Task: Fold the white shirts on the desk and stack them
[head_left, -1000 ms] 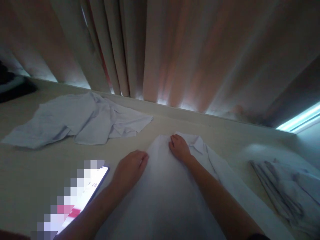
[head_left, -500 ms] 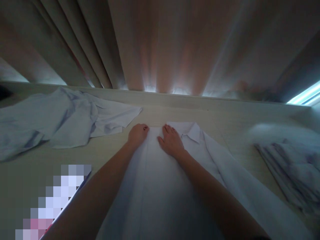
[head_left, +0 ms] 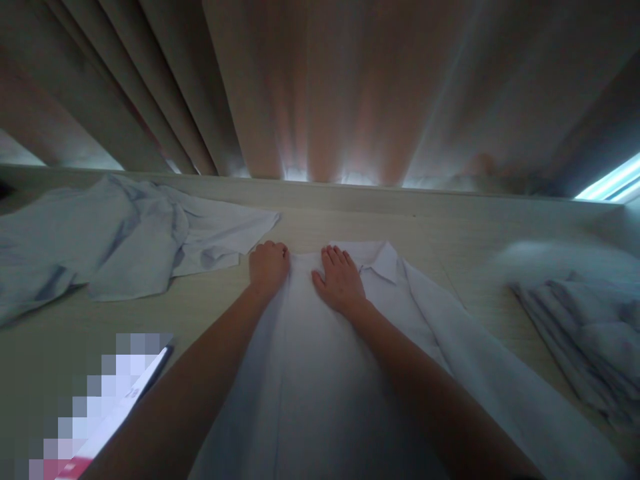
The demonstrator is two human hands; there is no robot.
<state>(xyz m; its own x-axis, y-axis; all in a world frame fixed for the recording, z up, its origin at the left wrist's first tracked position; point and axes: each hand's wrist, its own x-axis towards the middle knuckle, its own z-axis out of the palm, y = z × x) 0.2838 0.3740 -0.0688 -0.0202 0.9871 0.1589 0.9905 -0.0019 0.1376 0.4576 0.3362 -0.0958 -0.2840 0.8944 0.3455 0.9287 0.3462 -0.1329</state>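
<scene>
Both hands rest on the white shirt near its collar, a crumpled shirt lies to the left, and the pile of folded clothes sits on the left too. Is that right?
Not quite. The head view shows the pile of folded clothes on the right, not the left. The rest holds: the left hand and right hand rest on the white shirt near its collar, and the crumpled shirt lies to the left.

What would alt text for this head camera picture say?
Two bare hands press on a white collared shirt spread on a pale table: left hand curled at its edge, right hand flat beside the collar. Crumpled pale blue shirts lie left, folded clothes right.
</scene>
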